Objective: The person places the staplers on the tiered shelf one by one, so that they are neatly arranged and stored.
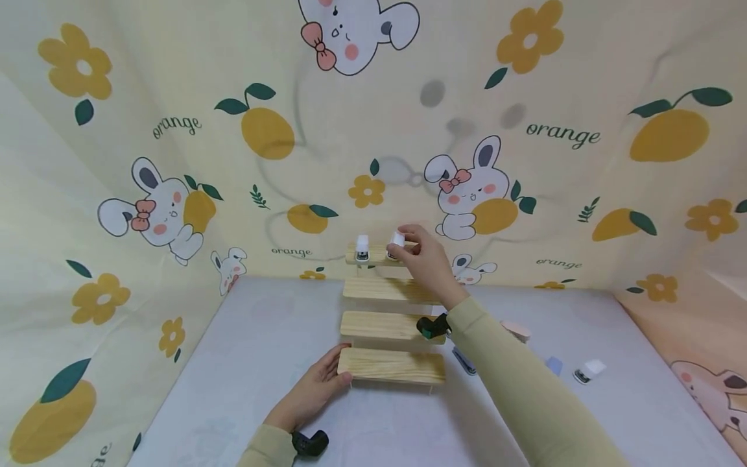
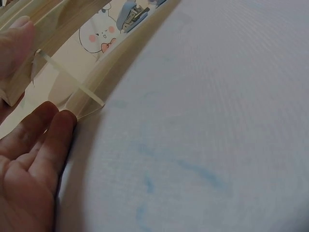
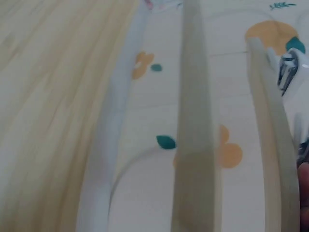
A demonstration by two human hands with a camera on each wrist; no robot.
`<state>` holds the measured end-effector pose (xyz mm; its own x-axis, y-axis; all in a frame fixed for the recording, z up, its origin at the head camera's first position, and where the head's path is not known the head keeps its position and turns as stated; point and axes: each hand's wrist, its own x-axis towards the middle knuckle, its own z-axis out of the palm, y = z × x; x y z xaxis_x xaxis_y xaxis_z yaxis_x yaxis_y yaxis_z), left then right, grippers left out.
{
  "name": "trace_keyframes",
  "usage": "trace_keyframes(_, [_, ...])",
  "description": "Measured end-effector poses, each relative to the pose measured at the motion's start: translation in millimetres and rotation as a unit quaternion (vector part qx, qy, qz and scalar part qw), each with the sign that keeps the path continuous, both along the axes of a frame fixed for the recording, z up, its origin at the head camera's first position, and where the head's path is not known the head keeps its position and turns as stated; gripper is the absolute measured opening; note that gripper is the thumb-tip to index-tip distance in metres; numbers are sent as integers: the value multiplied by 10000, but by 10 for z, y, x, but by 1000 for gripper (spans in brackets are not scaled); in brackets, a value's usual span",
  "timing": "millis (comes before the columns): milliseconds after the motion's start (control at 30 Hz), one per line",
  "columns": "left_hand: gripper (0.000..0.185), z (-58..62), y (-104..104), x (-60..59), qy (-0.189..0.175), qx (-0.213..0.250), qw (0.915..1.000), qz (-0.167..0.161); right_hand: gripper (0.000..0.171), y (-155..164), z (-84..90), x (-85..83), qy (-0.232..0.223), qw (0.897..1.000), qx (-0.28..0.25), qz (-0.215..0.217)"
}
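Four wooden steps (image 1: 391, 366) rise toward twelve o'clock. Our right hand (image 1: 428, 263) pinches a white stapler (image 1: 397, 241) on the top one; our left hand (image 1: 315, 392), fingers straight, braces the bottom. We should set it level beside its twin (image 1: 362, 248).

The left hand (image 1: 312, 391) lies low and near the body, palm turned inward, fingers straight and close together, their tips pressed against something in front of it. In the left wrist view the fingers (image 2: 46, 130) lie side by side, relaxed, with the thumb (image 2: 14, 43) apart above them. The left forearm is short in view, in a pale green sleeve. The right arm stretches forward and up, sleeve to the wrist. The right hand (image 1: 426, 259) is raised, fingers curled, pinching with thumb and fingertips.
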<state>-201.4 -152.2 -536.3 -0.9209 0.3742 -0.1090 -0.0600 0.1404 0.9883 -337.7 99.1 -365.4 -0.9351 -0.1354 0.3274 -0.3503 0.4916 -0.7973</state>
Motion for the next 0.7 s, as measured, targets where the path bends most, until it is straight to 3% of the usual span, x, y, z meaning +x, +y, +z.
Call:
trace_keyframes(300, [65, 1, 5, 23, 76, -36, 10000, 31, 53, -28, 29, -7, -306, 9977, 602, 97])
trace_keyframes(700, [66, -12, -11, 0, 97, 112, 9998, -98, 72, 4, 62, -13, -551, 9971, 511, 128])
